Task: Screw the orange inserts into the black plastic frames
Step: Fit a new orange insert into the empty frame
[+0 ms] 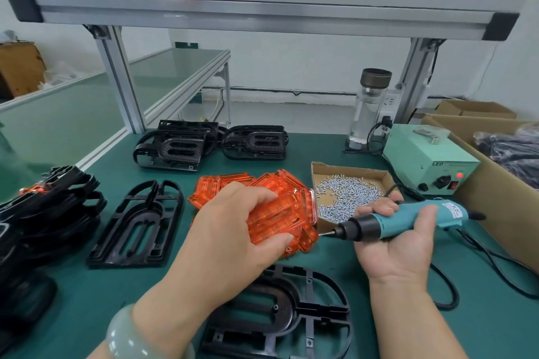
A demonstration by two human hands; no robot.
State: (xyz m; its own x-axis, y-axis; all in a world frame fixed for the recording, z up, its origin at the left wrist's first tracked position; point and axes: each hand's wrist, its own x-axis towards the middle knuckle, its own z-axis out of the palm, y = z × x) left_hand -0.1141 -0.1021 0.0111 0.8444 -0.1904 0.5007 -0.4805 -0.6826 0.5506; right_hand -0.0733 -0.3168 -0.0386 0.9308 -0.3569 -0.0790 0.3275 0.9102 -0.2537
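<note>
My left hand (pixel 233 230) grips an orange insert (pixel 287 216) on top of a pile of orange inserts (pixel 221 183) in the middle of the green mat. My right hand (pixel 402 245) holds a teal electric screwdriver (pixel 408 217), its bit pointing left toward the held insert. A black plastic frame (pixel 291 320) lies flat near the front edge, partly under my left wrist. Another black frame (pixel 140 224) lies flat to the left. A cardboard tray of small silver screws (pixel 347 192) sits just behind the screwdriver.
Stacks of black frames stand at the far left (pixel 43 213) and at the back (pixel 210 143). A pale green power unit (pixel 428 160), a clear bottle (pixel 367 108) and cardboard boxes (pixel 501 183) line the right. The screwdriver cable (pixel 495 268) loops across the mat.
</note>
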